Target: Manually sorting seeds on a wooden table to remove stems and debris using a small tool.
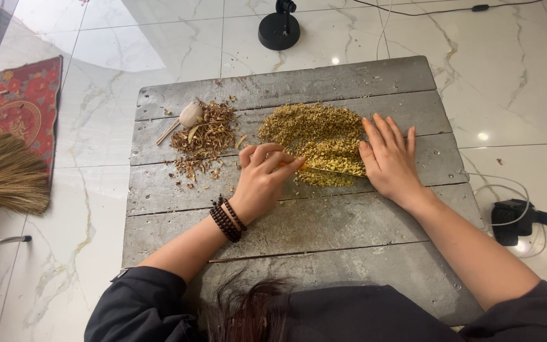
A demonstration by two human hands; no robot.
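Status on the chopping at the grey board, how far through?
Done: a broad pile of chopped yellow-green bits; brown trimmings set aside. In hand: left hand grips a thin blade, right hand flat beside it. Left: the coarser heap at the blade.

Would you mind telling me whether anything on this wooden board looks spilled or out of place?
Mostly tidy. A few brown husk scraps lie scattered below the brown pile, apart from it. The green heap between the left hand and right hand stays together.
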